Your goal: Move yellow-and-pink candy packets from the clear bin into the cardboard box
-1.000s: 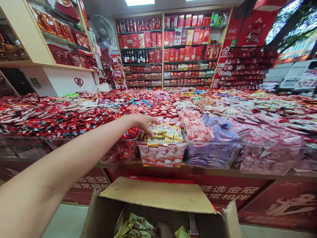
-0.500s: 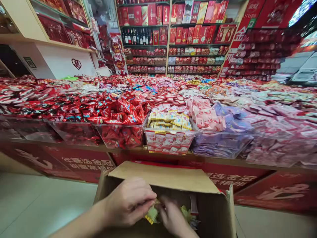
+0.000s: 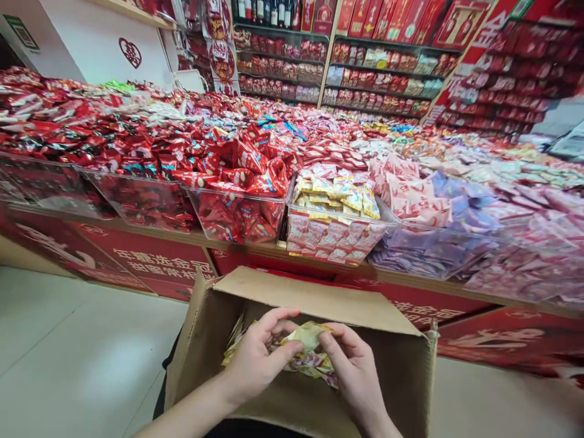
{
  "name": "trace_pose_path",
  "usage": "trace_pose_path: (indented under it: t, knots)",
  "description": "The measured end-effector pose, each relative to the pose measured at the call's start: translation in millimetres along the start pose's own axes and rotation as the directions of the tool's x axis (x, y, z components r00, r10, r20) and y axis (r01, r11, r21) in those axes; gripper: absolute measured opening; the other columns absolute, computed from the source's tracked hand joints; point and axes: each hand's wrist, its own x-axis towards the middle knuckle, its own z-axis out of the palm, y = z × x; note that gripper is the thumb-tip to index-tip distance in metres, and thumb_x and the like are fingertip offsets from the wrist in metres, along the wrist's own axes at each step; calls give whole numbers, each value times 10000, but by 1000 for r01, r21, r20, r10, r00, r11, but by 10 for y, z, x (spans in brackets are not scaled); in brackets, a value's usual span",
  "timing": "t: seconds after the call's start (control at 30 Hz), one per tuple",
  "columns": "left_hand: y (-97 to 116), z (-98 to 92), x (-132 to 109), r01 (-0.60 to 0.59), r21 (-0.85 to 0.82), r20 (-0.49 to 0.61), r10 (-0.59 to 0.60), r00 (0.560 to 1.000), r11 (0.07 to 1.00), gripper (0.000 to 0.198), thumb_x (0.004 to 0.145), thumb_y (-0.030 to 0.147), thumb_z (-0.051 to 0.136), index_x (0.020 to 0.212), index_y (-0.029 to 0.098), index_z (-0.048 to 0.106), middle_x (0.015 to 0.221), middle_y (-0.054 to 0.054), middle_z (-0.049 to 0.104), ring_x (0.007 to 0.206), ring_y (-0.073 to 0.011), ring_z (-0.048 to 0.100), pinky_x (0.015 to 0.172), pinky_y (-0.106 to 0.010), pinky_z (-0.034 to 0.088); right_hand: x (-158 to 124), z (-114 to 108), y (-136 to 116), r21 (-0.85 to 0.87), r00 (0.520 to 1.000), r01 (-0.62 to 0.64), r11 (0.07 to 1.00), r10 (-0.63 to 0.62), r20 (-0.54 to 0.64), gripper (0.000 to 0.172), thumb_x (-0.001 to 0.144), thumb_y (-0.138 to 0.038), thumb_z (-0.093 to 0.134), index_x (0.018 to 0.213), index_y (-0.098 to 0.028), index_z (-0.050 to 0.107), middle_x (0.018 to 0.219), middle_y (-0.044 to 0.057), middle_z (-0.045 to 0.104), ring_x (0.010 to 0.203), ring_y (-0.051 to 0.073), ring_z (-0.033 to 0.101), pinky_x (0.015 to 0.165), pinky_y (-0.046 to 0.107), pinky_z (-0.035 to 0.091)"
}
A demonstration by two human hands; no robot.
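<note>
Between my two hands is a pale yellow candy packet (image 3: 306, 336), held over the open cardboard box (image 3: 310, 298). My left hand (image 3: 258, 356) pinches its left side with thumb and fingers. On the other side, my right hand (image 3: 354, 368) grips the packet's right edge. Below the hands, inside the box, lie several small yellow and pink packets (image 3: 314, 366), partly hidden by the fingers.
Behind the box, a counter holds clear bins of packets: red ones (image 3: 246, 216), yellow-topped ones (image 3: 337, 207) and purple ones (image 3: 424, 249). Shelves with bottles (image 3: 269, 13) and red boxes (image 3: 406, 24) stand beyond. Pale tiles (image 3: 86, 340) cover the floor.
My hands have moved apart and turned, so the packet now stretches between them. The view has tilted down, showing more of the box and the packets in it.
</note>
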Motion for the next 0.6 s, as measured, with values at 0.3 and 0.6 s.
trace_pose_path:
  t: [0.3, 0.6]
  knots:
    - [397, 93, 267, -31, -450, -61, 3, 998, 893, 322, 771, 309, 495, 1086, 242, 479, 1192, -66, 506, 988, -203, 535, 809, -313, 453, 182, -108, -269, -437, 735, 639, 633, -669, 106, 428, 696, -12, 484, 1028, -265, 576, 1000, 72, 580, 919, 186, 548, 723, 316, 480]
    - [450, 144, 478, -179, -314, -73, 165, 984, 932, 435, 695, 173, 594, 1072, 269, 400, 1026, -20, 543, 894, -148, 565, 762, -254, 472, 249, 43, -190, 28, 976, 178, 984, -173, -130, 282, 765, -252, 506, 1036, -187, 466, 951, 93, 616, 835, 172, 601, 661, 271, 521]
